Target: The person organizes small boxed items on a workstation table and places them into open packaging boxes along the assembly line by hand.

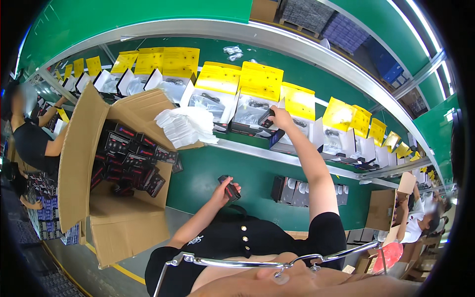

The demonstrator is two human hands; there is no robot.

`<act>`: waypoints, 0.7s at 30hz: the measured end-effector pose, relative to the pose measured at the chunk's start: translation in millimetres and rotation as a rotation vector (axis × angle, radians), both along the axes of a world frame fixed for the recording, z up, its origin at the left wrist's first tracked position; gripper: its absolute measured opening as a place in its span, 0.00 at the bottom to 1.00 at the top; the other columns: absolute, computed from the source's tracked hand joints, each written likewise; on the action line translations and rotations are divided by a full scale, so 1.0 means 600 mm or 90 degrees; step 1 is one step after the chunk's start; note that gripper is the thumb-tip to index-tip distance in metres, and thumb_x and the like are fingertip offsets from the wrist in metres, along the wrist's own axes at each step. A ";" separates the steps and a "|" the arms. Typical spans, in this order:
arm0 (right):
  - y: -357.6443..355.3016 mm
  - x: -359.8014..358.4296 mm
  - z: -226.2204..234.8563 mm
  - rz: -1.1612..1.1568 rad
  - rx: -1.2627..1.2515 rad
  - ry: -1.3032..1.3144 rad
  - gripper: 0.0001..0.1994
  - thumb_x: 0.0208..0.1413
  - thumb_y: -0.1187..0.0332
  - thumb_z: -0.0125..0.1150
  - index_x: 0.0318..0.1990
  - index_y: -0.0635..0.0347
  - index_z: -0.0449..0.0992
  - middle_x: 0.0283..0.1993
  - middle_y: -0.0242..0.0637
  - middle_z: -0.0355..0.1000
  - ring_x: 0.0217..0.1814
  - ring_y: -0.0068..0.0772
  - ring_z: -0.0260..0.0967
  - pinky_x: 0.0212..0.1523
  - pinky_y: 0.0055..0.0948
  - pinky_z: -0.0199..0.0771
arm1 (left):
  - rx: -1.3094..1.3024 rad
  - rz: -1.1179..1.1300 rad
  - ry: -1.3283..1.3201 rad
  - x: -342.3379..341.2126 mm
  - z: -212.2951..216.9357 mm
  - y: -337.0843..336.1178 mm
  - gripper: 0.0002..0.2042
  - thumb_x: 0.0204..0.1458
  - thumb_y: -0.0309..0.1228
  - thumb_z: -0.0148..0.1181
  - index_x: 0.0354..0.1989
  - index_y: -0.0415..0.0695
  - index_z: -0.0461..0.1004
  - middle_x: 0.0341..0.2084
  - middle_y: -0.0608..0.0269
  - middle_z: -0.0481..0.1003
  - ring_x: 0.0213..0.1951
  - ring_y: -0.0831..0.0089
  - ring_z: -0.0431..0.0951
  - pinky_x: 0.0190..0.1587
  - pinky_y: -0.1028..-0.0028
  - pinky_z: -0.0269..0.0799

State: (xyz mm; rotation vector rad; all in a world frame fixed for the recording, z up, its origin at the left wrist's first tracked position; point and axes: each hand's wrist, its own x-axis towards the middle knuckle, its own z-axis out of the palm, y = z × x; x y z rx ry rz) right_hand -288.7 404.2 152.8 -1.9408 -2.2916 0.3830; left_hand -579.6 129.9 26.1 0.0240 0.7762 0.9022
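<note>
My left hand (219, 195) grips a small black box (230, 191) with red marks, low over the green bench in front of my body. Further out, my right arm reaches up to the row of open boxes. There my right hand (282, 119) has its fingers closed on another small black box (266, 118), at an open box (250, 114) with a yellow lid flap (261, 81). Inside that open box lie a clear plastic bag and a dark coiled cable (258, 104). Whether the held box touches them I cannot tell.
A large open carton (129, 218) at left holds several small black boxes (129, 158). Crumpled white wrapping (185, 127) hangs over its edge. Several yellow-lidded boxes line the raised metal-edged shelf (237, 147). More boxes (292, 190) stand below it. People work at both sides.
</note>
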 end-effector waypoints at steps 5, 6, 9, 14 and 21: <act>-0.039 0.035 0.045 -0.054 0.271 0.127 0.21 0.50 0.66 0.68 0.51 0.60 0.72 0.42 0.53 0.76 0.45 0.57 0.74 0.46 0.45 0.75 | 0.391 -0.232 0.260 0.038 0.089 0.112 0.21 0.49 0.32 0.71 0.48 0.41 0.68 0.31 0.63 0.75 0.32 0.77 0.76 0.35 0.75 0.72; -0.047 0.034 0.071 -0.062 0.332 0.197 0.20 0.50 0.66 0.69 0.50 0.61 0.73 0.42 0.53 0.76 0.45 0.57 0.74 0.45 0.45 0.75 | 0.424 -0.248 0.251 0.053 0.078 0.153 0.20 0.49 0.34 0.71 0.47 0.41 0.69 0.32 0.63 0.76 0.32 0.76 0.76 0.37 0.75 0.72; -0.097 0.054 0.121 -0.096 0.381 0.208 0.20 0.51 0.65 0.68 0.50 0.61 0.72 0.43 0.54 0.75 0.45 0.59 0.74 0.44 0.46 0.74 | 0.425 -0.180 0.150 0.134 0.118 0.285 0.15 0.51 0.36 0.67 0.43 0.40 0.74 0.34 0.64 0.77 0.37 0.76 0.76 0.41 0.74 0.71; -0.179 0.056 0.145 -0.144 0.427 0.325 0.19 0.51 0.70 0.69 0.49 0.63 0.72 0.40 0.52 0.76 0.40 0.52 0.76 0.41 0.38 0.75 | 0.225 -0.349 0.032 0.232 0.130 0.504 0.14 0.50 0.43 0.65 0.36 0.46 0.75 0.30 0.65 0.78 0.39 0.70 0.79 0.39 0.72 0.73; -0.303 0.139 0.160 -0.230 0.463 0.348 0.18 0.51 0.73 0.69 0.50 0.62 0.73 0.39 0.46 0.76 0.38 0.41 0.76 0.41 0.32 0.74 | 0.223 -0.624 0.438 0.361 0.172 0.516 0.12 0.41 0.47 0.66 0.28 0.55 0.74 0.21 0.70 0.73 0.21 0.71 0.72 0.33 0.66 0.67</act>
